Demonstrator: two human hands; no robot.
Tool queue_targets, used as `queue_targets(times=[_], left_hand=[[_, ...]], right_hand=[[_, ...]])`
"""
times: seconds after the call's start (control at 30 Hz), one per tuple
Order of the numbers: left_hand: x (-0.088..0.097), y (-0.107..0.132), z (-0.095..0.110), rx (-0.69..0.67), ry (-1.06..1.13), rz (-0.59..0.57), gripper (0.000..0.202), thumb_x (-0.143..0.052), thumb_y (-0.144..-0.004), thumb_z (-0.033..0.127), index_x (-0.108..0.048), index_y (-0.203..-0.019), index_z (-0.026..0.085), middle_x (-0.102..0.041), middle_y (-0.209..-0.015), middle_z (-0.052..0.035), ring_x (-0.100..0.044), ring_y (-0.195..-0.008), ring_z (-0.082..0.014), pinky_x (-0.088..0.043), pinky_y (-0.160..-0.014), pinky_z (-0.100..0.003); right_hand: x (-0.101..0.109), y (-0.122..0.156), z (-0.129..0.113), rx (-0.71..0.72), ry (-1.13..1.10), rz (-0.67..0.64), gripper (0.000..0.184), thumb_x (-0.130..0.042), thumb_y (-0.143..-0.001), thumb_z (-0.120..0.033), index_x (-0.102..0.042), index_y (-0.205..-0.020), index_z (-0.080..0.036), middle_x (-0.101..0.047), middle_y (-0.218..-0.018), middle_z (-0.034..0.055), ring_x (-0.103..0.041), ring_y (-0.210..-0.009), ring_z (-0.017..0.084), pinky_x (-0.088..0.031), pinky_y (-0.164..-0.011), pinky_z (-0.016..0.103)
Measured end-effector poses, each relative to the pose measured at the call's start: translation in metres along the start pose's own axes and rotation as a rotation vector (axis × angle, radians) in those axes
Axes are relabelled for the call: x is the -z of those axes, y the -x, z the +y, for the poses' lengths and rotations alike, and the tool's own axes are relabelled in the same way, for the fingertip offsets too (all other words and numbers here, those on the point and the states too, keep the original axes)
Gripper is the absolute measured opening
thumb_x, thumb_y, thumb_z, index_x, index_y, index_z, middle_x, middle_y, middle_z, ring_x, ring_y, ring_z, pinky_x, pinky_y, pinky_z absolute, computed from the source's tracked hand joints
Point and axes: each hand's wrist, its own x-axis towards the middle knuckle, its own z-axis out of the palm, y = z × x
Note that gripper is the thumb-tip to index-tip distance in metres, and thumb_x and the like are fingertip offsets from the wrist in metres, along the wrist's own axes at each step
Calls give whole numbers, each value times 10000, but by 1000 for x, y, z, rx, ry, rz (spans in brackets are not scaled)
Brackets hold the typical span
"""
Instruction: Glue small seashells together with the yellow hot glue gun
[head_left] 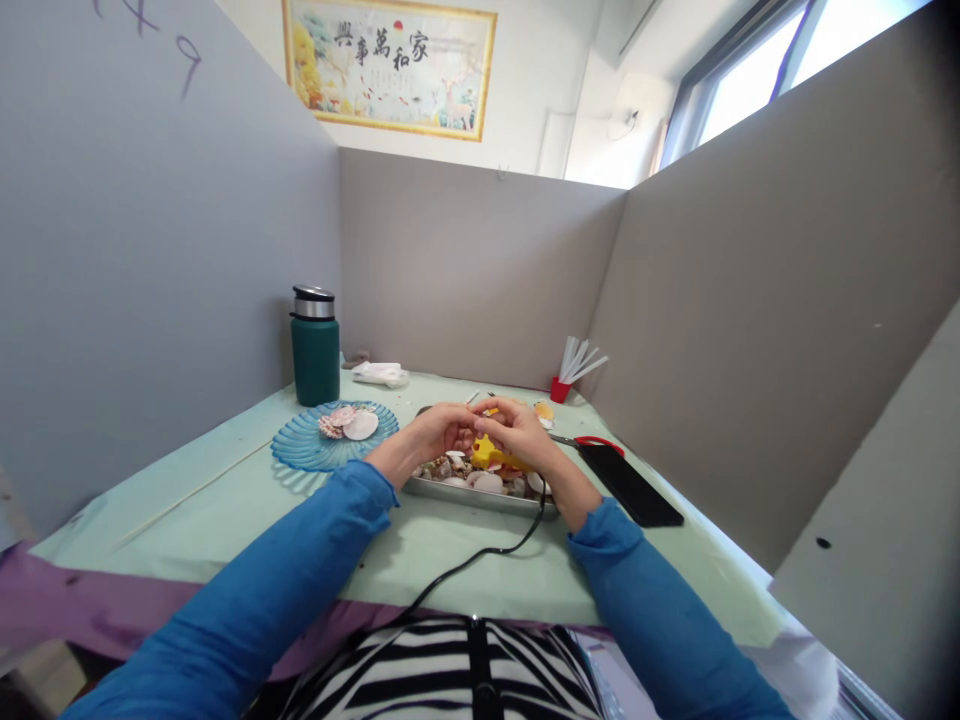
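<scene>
A: What sits closest to the viewer?

B: A black-and-white striped top [450, 680] at the bottom edge, and two blue sleeves [285, 580] reaching forward over a pale green surface [225, 500]. A black cord [480, 560] runs from the lap up towards the hands.

A: And the hands?

B: They meet above a metal tray [465, 494] filled with seashells [487, 482]. The right hand [521, 430] has its fingers wrapped round a small yellow tool [487, 455], possibly a glue gun, held just over the middle of the tray. The left hand [442, 432] is close against the right, fingers bent inward. Whether they pinch anything cannot be told.

A: How would that tool handle?

B: It looks like light, rigid plastic, easy for one hand. The body is the place to grip. If it is a glue gun, the tip would probably be hot, and the cord may tug at it. The seashells look hard but brittle, best taken by their edges.

A: What else is about?

B: To the left is a blue glass plate [300, 455] carrying a few more seashells, with a green flask [315, 345] behind it. To the right, red-handled scissors [596, 441] lie beside a black phone [630, 485], and a red cup [559, 390] of white sticks stands further back.
</scene>
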Motion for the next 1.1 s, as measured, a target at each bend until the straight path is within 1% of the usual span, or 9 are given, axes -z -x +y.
queue_targets(times=[0.17,0.3,0.43,0.57,0.77,0.9,1.1], left_hand=[[1,-1,0,-23,18,17,123,-609,-650,117,-624,-768,88,-552,-566,-7,-498,-469,-79,-412,-488,-210],[-1,-1,0,-34,39,24,157,-611,-643,97,-633,-798,88,-581,-586,-14,-517,-477,-81,-421,-494,-206],[-4,-1,1,-50,42,76,147,-650,-668,91,-623,-813,101,-630,-635,-29,-527,-480,-70,-430,-504,-191],[-5,-1,0,-76,24,92,195,-700,-685,120,-617,-861,114,-655,-680,-33,-559,-497,-75,-447,-509,-187],[-2,-3,-3,-68,22,172,222,-721,-653,95,-588,-828,118,-637,-642,-16,-571,-488,-79,-480,-530,-197],[-2,-3,-4,-72,0,170,231,-739,-649,115,-585,-821,120,-644,-661,-23,-584,-506,-85,-494,-551,-211],[-3,-2,-3,-59,-28,190,235,-745,-653,123,-574,-815,124,-621,-636,-12,-566,-473,-85,-508,-552,-241]], right_hand=[[0,0,1,28,20,-4,394,-610,-787,-475,-640,-1018,-157,-477,-503,-60,-416,-448,76,-334,-418,186],[0,0,1,27,43,7,393,-608,-793,-482,-648,-1027,-169,-516,-557,-44,-439,-475,81,-358,-439,194],[-1,-2,6,39,68,73,394,-603,-803,-484,-653,-1038,-172,-523,-560,-42,-445,-470,84,-361,-453,203],[-1,-4,13,58,106,119,378,-586,-818,-486,-659,-1026,-180,-536,-560,-37,-459,-483,91,-357,-470,208],[0,-5,14,90,166,131,358,-589,-814,-470,-675,-989,-169,-517,-532,-42,-468,-493,97,-356,-484,208],[0,-5,14,97,174,133,353,-584,-816,-467,-670,-983,-168,-507,-537,-43,-466,-494,97,-357,-488,209],[0,-5,16,111,202,159,318,-579,-825,-432,-656,-984,-167,-521,-551,-41,-497,-512,104,-373,-506,211]])
